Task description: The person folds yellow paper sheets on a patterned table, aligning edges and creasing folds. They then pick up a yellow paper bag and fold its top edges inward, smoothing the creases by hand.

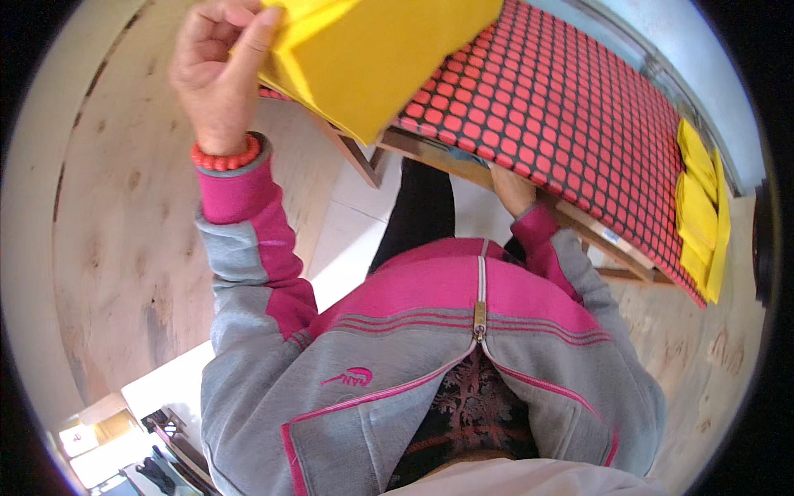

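My left hand (222, 70) is raised at the upper left, thumb and fingers pinching the edge of a yellow sheet of folded fabric (372, 66). The fabric spreads to the right over the table's left part, and one corner hangs past the front edge. The table's top has a red and black checked cover (546, 99). My right hand (514, 190) reaches under the front edge of the table; its fingers are hidden there, so I cannot see what they touch. A small bluish bit shows beside it under the tabletop.
A stack of folded yellow pieces (699, 207) lies at the table's right end. The wooden table frame (430, 155) runs below the cover. A large wooden panel (132, 207) stands on the left. Behind the table is a pale wall (703, 66).
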`<state>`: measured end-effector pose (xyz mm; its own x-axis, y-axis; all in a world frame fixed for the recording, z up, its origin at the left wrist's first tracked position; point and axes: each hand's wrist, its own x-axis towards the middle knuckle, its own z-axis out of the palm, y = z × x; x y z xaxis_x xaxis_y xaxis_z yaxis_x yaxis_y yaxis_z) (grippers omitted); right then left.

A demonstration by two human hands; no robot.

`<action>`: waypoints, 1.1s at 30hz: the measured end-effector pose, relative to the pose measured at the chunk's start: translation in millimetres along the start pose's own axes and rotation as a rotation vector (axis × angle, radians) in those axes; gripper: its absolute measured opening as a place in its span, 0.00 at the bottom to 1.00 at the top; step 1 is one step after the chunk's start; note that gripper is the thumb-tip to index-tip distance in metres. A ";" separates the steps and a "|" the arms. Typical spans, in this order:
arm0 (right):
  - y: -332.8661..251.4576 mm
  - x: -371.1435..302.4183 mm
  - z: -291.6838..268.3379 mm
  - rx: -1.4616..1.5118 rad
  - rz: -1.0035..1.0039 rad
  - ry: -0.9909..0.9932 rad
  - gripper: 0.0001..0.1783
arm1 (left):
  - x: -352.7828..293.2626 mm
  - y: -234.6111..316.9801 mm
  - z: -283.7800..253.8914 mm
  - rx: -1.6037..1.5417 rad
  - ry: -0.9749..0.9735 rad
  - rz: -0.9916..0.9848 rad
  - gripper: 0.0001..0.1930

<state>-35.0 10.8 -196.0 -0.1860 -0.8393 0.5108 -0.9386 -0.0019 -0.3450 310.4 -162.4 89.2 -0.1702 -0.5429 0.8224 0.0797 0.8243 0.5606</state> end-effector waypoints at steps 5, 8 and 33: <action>-5.6 -5.7 -10.0 -0.234 -0.074 -0.109 0.24 | -3.2 17.0 12.9 -0.059 -0.069 0.035 0.05; -28.9 -7.8 -30.4 -0.240 -0.182 -0.155 0.17 | -1.6 23.7 14.1 0.009 -0.095 0.043 0.03; -217.6 233.2 -176.5 0.417 -0.986 0.015 0.07 | 12.7 23.9 -9.8 -0.066 -0.474 -0.060 0.13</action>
<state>74.5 -88.6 137.2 0.5943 -0.3588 0.7198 -0.5035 -0.8639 -0.0149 319.8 -151.2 113.9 -0.6039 -0.4438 0.6621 0.1157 0.7731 0.6236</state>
